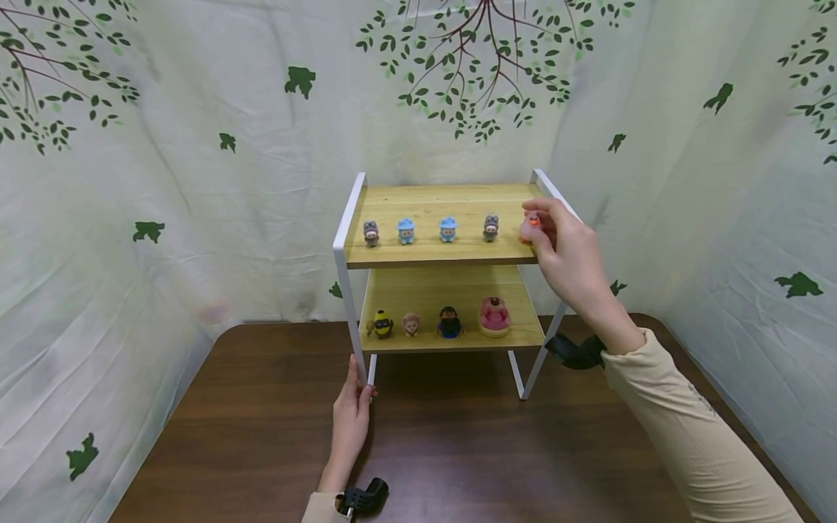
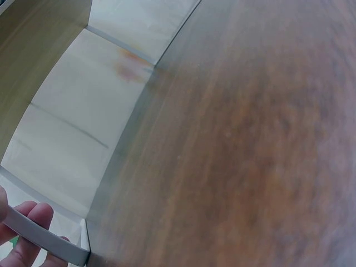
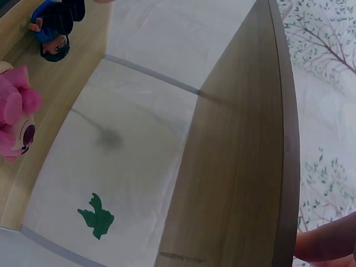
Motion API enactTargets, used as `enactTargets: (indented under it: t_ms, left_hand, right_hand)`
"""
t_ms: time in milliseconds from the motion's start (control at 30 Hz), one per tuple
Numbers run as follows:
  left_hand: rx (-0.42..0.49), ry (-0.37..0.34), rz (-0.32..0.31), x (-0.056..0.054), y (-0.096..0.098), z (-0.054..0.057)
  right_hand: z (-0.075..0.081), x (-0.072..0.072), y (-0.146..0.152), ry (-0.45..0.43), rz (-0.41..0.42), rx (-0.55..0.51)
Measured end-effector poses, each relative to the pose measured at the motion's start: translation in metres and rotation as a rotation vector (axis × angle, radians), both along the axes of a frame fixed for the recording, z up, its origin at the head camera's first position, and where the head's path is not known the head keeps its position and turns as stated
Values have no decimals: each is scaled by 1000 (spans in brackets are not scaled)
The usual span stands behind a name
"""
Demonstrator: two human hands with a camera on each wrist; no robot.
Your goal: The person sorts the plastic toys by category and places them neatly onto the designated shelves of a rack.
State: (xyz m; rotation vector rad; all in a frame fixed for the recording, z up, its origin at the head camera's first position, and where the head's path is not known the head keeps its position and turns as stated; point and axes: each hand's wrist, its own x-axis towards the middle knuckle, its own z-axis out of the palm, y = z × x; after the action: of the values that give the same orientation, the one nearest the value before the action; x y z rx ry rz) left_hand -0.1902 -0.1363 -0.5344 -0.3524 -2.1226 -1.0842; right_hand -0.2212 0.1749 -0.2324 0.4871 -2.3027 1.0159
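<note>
At the right end of the top board (image 1: 451,200), my right hand (image 1: 570,254) pinches a small pink figurine with an orange beak (image 1: 531,220) between thumb and fingers. The figurine is partly covered by the hand, and I cannot tell if it touches the board. My left hand (image 1: 351,418) holds the front left leg (image 1: 349,319) of the two-tier shelf low down. In the left wrist view its fingers (image 2: 40,216) lie behind the white metal bar (image 2: 47,240), with the thumb on the other side. Only a bit of the right hand (image 3: 328,242) shows below the board in the right wrist view.
Two grey figurines (image 1: 490,228) and two blue-hatted ones (image 1: 406,231) stand along the top board. Below are a yellow-and-black figurine (image 1: 382,325), a small pink one (image 1: 410,324), a dark-haired one (image 1: 449,322) and a pink bear (image 1: 495,317). Leaf-printed cloth (image 1: 261,218) surrounds the brown table (image 1: 261,436).
</note>
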Motion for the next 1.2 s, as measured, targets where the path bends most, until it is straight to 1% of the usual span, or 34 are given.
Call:
enactTargets:
  t_ms: [300, 700, 900, 1067, 1200]
  left_hand:
    - [4, -5, 5, 0, 0, 0]
    - [10, -4, -1, 1, 0, 0]
    - [17, -16, -3, 2, 1, 1]
    - [18, -15, -6, 2, 1, 1]
    - [17, -13, -4, 2, 1, 2]
  right_hand:
    - [2, 1, -1, -36, 20, 11]
    - [2, 2, 0, -50, 33, -24]
    - [2, 3, 1, -69, 62, -100]
    - [3, 7, 2, -85, 101, -179]
    - [6, 11, 4, -48, 109, -194]
